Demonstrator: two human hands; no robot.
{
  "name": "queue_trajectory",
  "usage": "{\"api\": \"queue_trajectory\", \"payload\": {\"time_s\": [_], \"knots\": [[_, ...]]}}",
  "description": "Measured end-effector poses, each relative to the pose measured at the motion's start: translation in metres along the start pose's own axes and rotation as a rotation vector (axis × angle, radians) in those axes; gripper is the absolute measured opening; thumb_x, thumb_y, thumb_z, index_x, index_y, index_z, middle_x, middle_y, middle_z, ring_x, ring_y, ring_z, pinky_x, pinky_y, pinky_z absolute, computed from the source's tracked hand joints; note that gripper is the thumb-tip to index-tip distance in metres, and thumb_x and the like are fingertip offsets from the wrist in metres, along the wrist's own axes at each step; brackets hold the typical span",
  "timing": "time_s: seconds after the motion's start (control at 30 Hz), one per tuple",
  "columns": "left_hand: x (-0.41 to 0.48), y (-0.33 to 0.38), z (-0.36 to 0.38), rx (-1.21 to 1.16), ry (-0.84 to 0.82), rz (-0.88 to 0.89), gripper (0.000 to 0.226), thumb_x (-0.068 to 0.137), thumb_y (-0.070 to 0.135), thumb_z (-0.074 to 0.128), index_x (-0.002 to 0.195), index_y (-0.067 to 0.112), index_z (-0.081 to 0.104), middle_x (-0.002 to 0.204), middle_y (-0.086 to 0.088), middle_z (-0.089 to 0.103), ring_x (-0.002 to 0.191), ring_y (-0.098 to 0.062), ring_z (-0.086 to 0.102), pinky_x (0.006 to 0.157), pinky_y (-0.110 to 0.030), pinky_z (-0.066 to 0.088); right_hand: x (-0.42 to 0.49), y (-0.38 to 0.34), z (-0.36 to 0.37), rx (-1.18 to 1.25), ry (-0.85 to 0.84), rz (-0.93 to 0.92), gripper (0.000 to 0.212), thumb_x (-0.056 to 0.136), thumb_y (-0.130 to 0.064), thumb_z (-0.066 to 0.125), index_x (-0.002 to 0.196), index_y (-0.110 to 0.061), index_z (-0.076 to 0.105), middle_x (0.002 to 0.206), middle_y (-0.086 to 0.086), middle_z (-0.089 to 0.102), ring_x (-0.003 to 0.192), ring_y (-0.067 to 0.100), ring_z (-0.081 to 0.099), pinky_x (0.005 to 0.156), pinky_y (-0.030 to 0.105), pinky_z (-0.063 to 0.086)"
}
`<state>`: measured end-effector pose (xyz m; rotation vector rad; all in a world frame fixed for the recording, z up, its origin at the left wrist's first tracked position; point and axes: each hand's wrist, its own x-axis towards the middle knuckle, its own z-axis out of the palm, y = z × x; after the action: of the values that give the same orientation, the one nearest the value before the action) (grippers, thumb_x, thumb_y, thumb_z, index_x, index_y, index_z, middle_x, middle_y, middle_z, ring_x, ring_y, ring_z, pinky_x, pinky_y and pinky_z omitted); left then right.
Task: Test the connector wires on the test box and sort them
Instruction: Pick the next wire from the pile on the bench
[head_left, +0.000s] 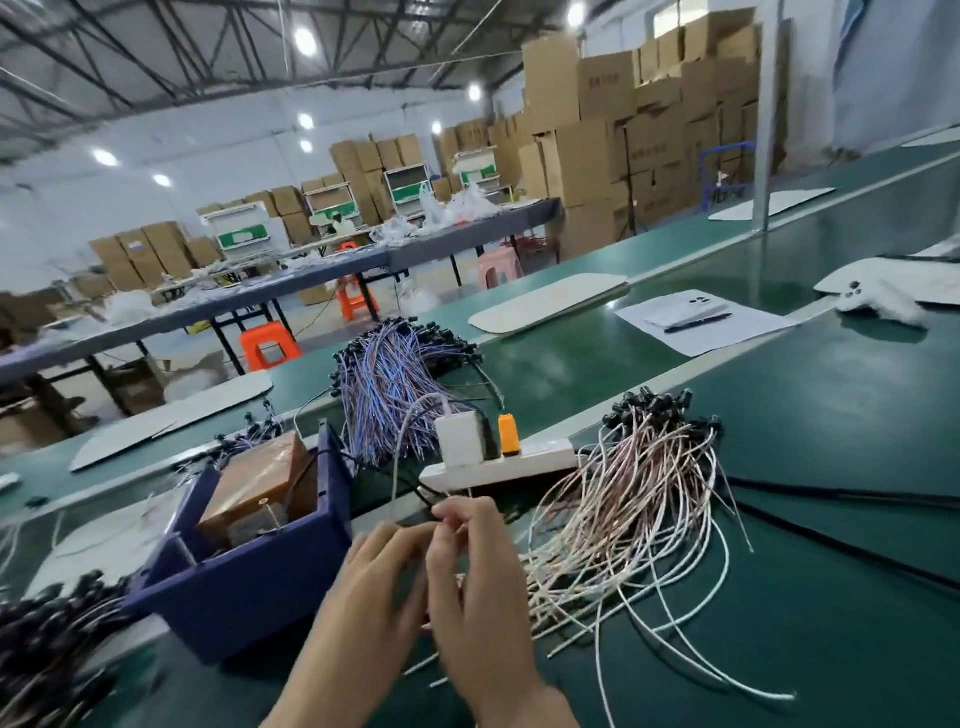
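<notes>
— What sits closest to the camera?

— Both hands, low in the middle, over the green belt (779, 623). The right hand (483, 597) has its fingers curled, thumb and forefinger tips nipping a thin pale wire (459, 578). The left hand (374, 587) reaches its fingers to the same spot; motion blur hides whether they grip the wire or only touch it.

— And the test box?

— Just left of the hands: a blue box (249, 577) with a brown block (260, 483) inside it, a dark lead running into it. A heap of dark wires (47, 639) lies at the bottom left corner, beside the box.

— Where are the other wires?

— A loose heap of white and pink wires (639, 499) with black ends spreads right of the hands, touching the right hand's side. Behind the hands a white power strip (498, 465) carries a white adapter (460, 439) and an orange plug (506, 427). Beyond that lies a bundle of purple and blue wires (395, 384).

— Farther back?

— A sheet of paper (727, 332) with a pen (698, 322) on it, an orange stool (267, 345), a long grey table (311, 270), then stacked cardboard boxes (623, 104).
</notes>
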<state>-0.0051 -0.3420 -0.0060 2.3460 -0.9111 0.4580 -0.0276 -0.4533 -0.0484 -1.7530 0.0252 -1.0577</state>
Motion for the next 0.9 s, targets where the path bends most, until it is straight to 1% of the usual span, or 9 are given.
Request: {"api": "queue_trajectory", "payload": {"time_s": [0.07,0.17,0.23,0.33,0.43,0.57,0.67,0.8,0.9], "knots": [[-0.024,-0.029,-0.015,0.057,0.077,-0.086,0.018,0.095,0.012,0.065,0.11,0.02,0.071,0.099,0.009,0.066,0.09,0.002,0.048,0.084,-0.002,0.034,-0.008,-0.002,0.009,-0.042,-0.197,-0.037,0.014,0.101,-0.039,0.039,0.112,-0.039,0.048,0.1,-0.021,0.057,0.091,0.0,0.056,0.082,0.027,0.05],[-0.064,-0.074,-0.041,0.156,0.356,-0.213,0.026,0.089,0.024,0.056,0.107,0.021,0.073,0.095,0.013,0.063,0.09,-0.007,0.051,0.085,-0.015,0.038,-0.015,-0.004,0.016,-0.129,-0.358,-0.106,0.022,0.099,-0.039,0.038,0.115,-0.034,0.053,0.093,-0.025,0.053,0.083,-0.004,0.053,0.077,0.019,0.046],[-0.083,-0.094,-0.054,0.257,0.462,-0.394,0.034,0.087,0.027,0.05,0.111,0.017,0.072,0.099,0.002,0.066,0.095,-0.021,0.055,0.088,-0.032,0.04,-0.018,-0.007,0.02,-0.146,-0.413,-0.111,0.026,0.097,-0.042,0.037,0.115,-0.034,0.055,0.089,-0.029,0.052,0.083,-0.006,0.053,0.074,0.01,0.04],[-0.106,-0.124,-0.069,0.479,0.473,-0.683,0.038,0.088,0.015,0.061,0.123,0.001,0.062,0.108,-0.022,0.065,0.098,-0.041,0.058,0.089,-0.054,0.044,-0.027,-0.016,0.032,-0.129,-0.478,-0.117,0.024,0.097,-0.04,0.04,0.114,-0.037,0.057,0.09,-0.033,0.053,0.084,-0.005,0.056,0.072,0.008,0.038],[-0.115,-0.135,-0.08,0.552,0.336,-0.891,0.044,0.089,0.018,0.065,0.128,-0.001,0.058,0.117,-0.024,0.063,0.107,-0.041,0.056,0.09,-0.052,0.045,-0.034,-0.029,0.055,-0.129,-0.555,-0.177,0.025,0.098,-0.04,0.039,0.114,-0.038,0.057,0.093,-0.033,0.055,0.088,-0.003,0.058,0.073,0.009,0.043],[-0.119,-0.143,-0.081,0.616,0.272,-0.895,0.032,0.08,0.015,0.074,0.109,0.001,0.068,0.109,-0.024,0.064,0.102,-0.042,0.059,0.085,-0.053,0.049,-0.045,-0.043,0.092,-0.149,-0.629,-0.23,0.021,0.1,-0.036,0.043,0.114,-0.035,0.059,0.088,-0.029,0.055,0.085,0.0,0.056,0.071,0.008,0.04],[-0.123,-0.148,-0.075,0.649,0.279,-0.902,0.027,0.077,0.014,0.076,0.102,0.005,0.073,0.115,-0.023,0.065,0.11,-0.041,0.058,0.095,-0.054,0.044,-0.053,-0.041,0.107,-0.169,-0.652,-0.222,0.018,0.102,-0.018,0.054,0.114,-0.028,0.063,0.077,-0.032,0.052,0.076,-0.007,0.054,0.066,0.005,0.037],[-0.122,-0.147,-0.079,0.707,0.301,-0.868,0.027,0.089,0.017,0.061,0.114,0.014,0.07,0.124,-0.013,0.063,0.119,-0.033,0.054,0.101,-0.048,0.04,-0.054,-0.032,0.101,-0.134,-0.626,-0.156,0.019,0.101,-0.018,0.052,0.111,-0.032,0.061,0.085,-0.036,0.058,0.066,-0.006,0.056,0.057,0.006,0.036],[-0.127,-0.146,-0.087,0.773,0.23,-0.823,0.035,0.094,0.016,0.049,0.126,0.028,0.057,0.13,0.001,0.056,0.121,-0.023,0.048,0.099,-0.038,0.036,-0.052,-0.027,0.098,-0.121,-0.587,-0.119,0.02,0.101,-0.016,0.053,0.108,-0.033,0.061,0.077,-0.027,0.061,0.066,0.0,0.058,0.057,0.009,0.039]]}}
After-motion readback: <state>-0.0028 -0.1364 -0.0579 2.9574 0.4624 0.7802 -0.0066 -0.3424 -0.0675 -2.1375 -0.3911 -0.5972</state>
